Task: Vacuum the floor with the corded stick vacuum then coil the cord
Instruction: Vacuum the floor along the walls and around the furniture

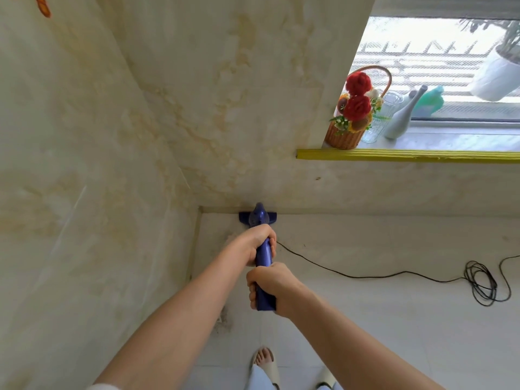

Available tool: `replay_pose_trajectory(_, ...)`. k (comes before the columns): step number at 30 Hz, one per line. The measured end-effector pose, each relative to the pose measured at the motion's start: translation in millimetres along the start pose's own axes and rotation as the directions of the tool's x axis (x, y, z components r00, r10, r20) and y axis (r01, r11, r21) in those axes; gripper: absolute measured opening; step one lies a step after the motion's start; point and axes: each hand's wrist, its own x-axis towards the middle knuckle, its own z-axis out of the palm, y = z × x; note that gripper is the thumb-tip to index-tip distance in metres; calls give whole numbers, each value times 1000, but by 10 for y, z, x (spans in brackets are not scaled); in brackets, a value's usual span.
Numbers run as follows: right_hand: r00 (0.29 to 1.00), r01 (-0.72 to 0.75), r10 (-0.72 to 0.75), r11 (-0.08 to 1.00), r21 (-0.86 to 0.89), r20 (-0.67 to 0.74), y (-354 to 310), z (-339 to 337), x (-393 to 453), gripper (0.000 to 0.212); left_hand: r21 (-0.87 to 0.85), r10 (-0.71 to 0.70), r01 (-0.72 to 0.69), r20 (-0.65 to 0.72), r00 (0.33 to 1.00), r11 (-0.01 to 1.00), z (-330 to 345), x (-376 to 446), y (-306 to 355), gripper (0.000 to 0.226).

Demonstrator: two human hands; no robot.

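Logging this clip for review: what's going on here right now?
A person grips the blue stick vacuum with both hands, left hand farther down, right hand nearer the body. Its floor head sits against the wall base near the corner. The black cord trails right across the floor, partly in loose loops.

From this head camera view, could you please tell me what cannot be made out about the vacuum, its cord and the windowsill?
- Vacuum: its handle is covered by the left hand and right hand; any switch is hidden.
- Cord: runs off the right edge, so the plug is out of view.
- Vacuum head: partly behind the body.
- White pot on the windowsill: cut off by the right edge.
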Motion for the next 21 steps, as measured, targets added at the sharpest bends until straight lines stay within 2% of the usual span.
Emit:
replay_pose_trajectory(8,999,14,-13,1000,-13,35,-14,52,-20,32,-48,-22,23,31,999,999,-120,-19,12,23)
replay_pose_trajectory(13,1000,20,-20,1000,-5,22,6,106,56,22,-20,-31,32,32,999,999,-151,-7,36,21)
replay_pose_trajectory(21,999,-30,31,999,-44,24,351,165,-45,24,-9,-59,59,-1,998,998,-202,-70,-326,25)
